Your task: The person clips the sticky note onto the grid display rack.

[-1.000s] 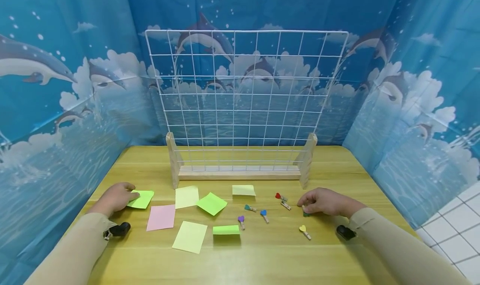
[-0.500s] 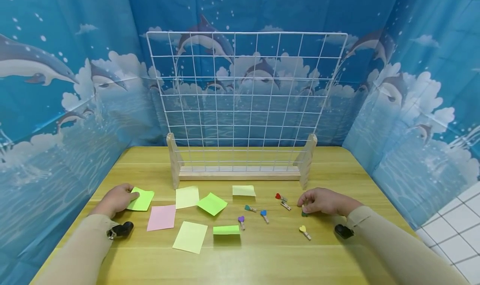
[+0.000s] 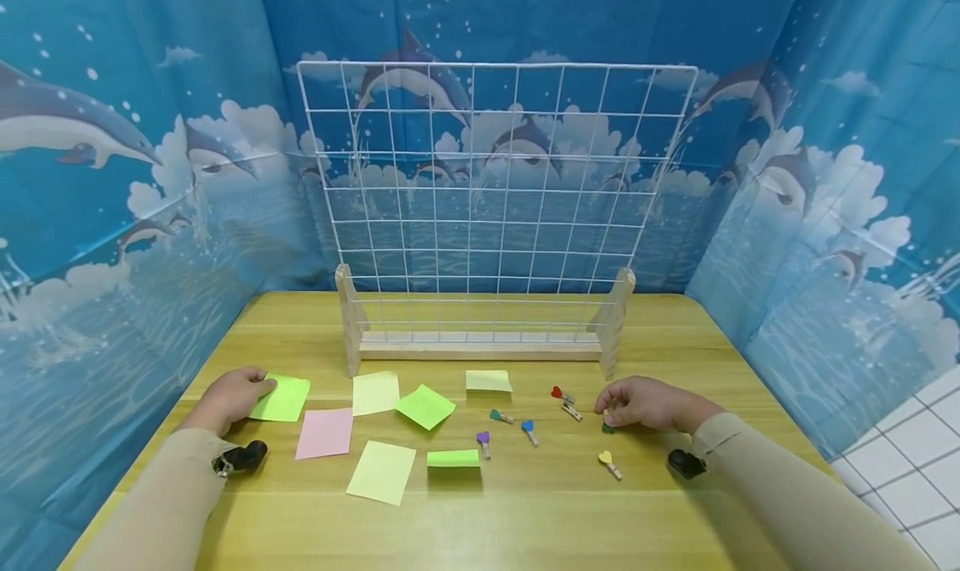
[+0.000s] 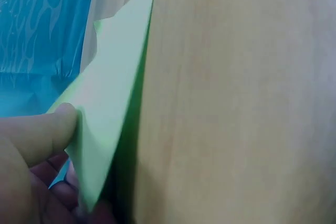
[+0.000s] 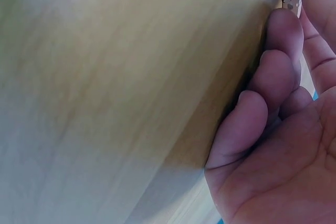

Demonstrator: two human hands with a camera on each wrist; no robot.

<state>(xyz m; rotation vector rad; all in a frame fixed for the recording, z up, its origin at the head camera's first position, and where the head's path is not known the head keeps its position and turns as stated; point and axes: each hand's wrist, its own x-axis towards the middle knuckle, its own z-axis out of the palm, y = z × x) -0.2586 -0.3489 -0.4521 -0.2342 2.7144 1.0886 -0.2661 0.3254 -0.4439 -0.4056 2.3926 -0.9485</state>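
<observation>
From the head view, the white grid rack (image 3: 471,189) is standing upright towards the back of the tabletop (image 3: 525,521). In front of the rack and beyond its left foot, the left hand (image 3: 234,396) is pinching a bright green sticky note (image 3: 283,398) by one side. In front of the rack's right foot, the right hand (image 3: 648,403) is gripping a green-heart clothespin (image 3: 607,428) close to the tabletop. A pink sticky note (image 3: 324,433) is lying in front of the rack, slightly left of its left foot. A blue-heart clothespin (image 3: 530,432) and a purple-heart clothespin (image 3: 483,443) are resting in front of the rack's middle.

In the left wrist view, the thumb is pressing on the green note's face while the fingers are curling behind it; the sheet is slanting above the tabletop, a dark shadow showing beneath. A light pinch near the margin should be keeping the paper flat and uncreased.

In the right wrist view, the fingertips are pinching the clothespin at the frame's edge, its metal spring showing, while the other fingers are folding towards the palm. Which end they are holding is unclear; gripping the tail ends, behind the spring, would likely be giving the best control.
</observation>
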